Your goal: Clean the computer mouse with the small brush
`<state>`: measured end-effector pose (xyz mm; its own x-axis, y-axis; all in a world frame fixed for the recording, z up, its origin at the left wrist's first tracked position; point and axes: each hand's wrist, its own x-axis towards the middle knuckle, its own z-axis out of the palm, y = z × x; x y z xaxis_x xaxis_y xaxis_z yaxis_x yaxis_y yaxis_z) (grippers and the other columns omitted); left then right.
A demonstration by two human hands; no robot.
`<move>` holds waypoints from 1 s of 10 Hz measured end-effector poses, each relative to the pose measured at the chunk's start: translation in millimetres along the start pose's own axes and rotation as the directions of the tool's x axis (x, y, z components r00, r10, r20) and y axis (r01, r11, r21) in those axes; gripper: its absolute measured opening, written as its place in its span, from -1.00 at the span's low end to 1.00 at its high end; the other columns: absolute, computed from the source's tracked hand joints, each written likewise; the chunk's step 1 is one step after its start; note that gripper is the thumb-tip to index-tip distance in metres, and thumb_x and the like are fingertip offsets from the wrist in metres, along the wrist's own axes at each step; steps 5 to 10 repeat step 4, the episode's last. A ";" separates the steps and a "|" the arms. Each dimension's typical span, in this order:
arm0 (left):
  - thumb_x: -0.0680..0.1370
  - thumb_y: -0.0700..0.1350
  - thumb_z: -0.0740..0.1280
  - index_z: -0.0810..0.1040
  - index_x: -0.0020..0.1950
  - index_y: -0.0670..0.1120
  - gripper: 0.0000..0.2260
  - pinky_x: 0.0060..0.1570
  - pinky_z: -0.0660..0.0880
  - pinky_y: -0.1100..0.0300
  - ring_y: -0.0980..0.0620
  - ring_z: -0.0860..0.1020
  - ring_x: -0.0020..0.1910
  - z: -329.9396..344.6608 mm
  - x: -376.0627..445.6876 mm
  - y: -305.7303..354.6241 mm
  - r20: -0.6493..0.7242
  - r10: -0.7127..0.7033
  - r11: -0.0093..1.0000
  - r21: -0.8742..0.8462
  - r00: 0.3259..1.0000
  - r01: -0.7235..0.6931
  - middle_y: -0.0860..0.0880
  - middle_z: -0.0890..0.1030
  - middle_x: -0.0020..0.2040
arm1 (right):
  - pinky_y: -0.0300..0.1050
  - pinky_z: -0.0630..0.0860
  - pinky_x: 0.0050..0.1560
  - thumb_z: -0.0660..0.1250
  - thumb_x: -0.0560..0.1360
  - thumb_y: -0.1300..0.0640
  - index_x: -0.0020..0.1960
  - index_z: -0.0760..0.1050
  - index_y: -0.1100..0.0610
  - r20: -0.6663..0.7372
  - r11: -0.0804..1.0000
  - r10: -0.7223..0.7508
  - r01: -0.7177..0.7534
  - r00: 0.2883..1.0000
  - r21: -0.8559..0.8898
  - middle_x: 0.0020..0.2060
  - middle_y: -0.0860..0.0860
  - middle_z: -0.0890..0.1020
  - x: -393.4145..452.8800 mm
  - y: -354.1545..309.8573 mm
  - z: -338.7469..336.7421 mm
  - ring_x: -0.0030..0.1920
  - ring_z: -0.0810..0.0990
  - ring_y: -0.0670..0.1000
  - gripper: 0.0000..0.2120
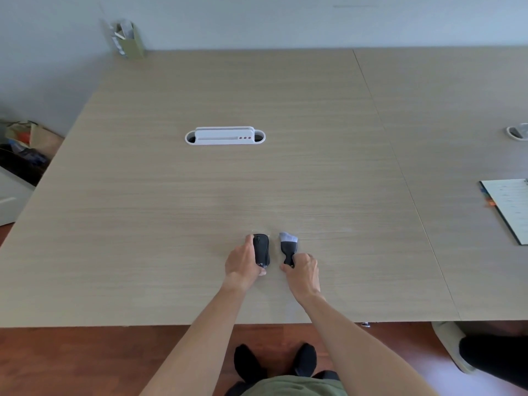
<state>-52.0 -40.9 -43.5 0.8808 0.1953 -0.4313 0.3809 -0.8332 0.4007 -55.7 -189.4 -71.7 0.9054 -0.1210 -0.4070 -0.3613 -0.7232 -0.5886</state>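
The left hand (pixel 242 262) cups a black mouse (pixel 261 250); the right hand's (pixel 303 271) grip pinches a black, grey-bristled brush (pixel 288 247).

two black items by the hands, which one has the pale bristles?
The brush, right of the mouse, with its handle pinched in the right hand. Its far end fans into grey-white bristles; the mouse, under the left hand, is all black.

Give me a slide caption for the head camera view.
Left hand steadies black mouse; right hand grips small brush on desk.
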 end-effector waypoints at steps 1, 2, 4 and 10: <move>0.25 -0.12 0.61 0.33 0.33 -0.08 -0.26 -0.17 0.54 0.08 -0.15 0.62 -0.06 -0.8 -3.3 -0.7 -0.020 0.009 1.000 -0.015 1.000 -0.009 -0.11 0.63 -0.03 | -0.22 0.14 -0.49 0.49 0.40 0.19 -0.45 0.12 0.06 -0.014 0.999 -0.032 0.032 0.999 0.029 -0.43 -0.02 0.27 -5.0 -2.8 -6.0 -0.48 0.19 -0.05 -0.46; 0.23 -0.11 0.61 0.29 0.36 -0.07 -0.21 -0.15 0.54 0.09 -0.15 0.60 -0.05 1.8 -1.9 -4.8 -0.017 -0.003 0.999 -0.052 1.000 0.002 -0.11 0.62 -0.03 | -0.22 0.15 -0.49 0.47 0.41 0.18 -0.46 0.11 0.08 -0.032 0.998 -0.030 0.031 0.999 0.053 -0.46 -0.04 0.24 -8.0 0.8 -11.2 -0.45 0.22 0.00 -0.46; 0.40 -0.23 0.36 0.20 0.49 -0.10 -0.31 0.19 0.47 -0.03 -0.16 0.41 0.27 7.6 -17.6 -20.7 -0.095 -0.030 0.993 -0.114 0.995 0.019 -0.14 0.44 0.26 | -0.11 0.45 0.05 0.29 0.53 -0.10 0.27 0.48 0.09 -0.167 0.979 -0.049 0.081 0.985 0.189 0.15 -0.01 0.50 -32.0 -14.8 -43.2 0.05 0.53 0.01 -0.60; 0.40 -0.23 0.36 0.20 0.49 -0.10 -0.31 0.19 0.47 -0.03 -0.16 0.41 0.27 7.6 -17.6 -20.7 -0.095 -0.030 0.993 -0.114 0.995 0.019 -0.14 0.44 0.26 | -0.11 0.45 0.05 0.29 0.53 -0.10 0.27 0.48 0.09 -0.167 0.979 -0.049 0.081 0.985 0.189 0.15 -0.01 0.50 -32.0 -14.8 -43.2 0.05 0.53 0.01 -0.60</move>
